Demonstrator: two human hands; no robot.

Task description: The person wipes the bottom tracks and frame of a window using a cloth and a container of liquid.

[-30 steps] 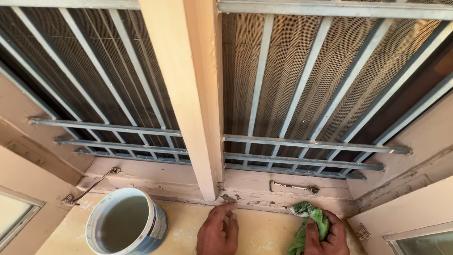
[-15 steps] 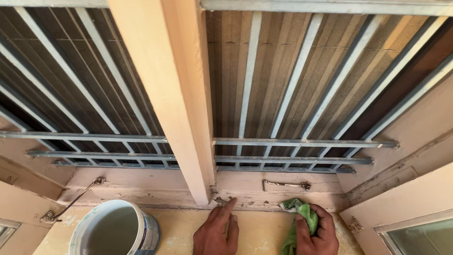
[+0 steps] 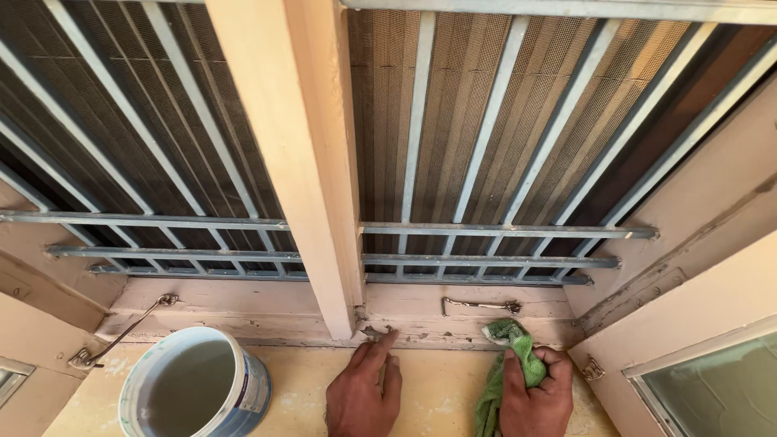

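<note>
1. Left hand [image 3: 363, 388] lies flat on the yellowish window sill [image 3: 299, 388], index finger stretched up to a patch of peeling paint [image 3: 374, 332] at the foot of the centre post [image 3: 299, 162]. Nothing held, fingers loosely spread.
2. Right hand [image 3: 536, 396] is bunched around a green cloth [image 3: 510, 356]. The cloth's top end pokes up against the lower window frame [image 3: 469, 322], and the rest hangs down toward the bottom edge.
3. Key relation: the flaky spot sits straight ahead of the left fingertip and off to the left of the cloth, so the left hand is clearly nearer. The worn strip runs sideways along the frame.
4. A white bucket [image 3: 194, 388] with a blue band stands left of the left hand, apart from it.
5. A small metal hook latch [image 3: 481, 306] lies on the frame just above the cloth; grey window bars [image 3: 486, 231] over mesh behind.
</note>
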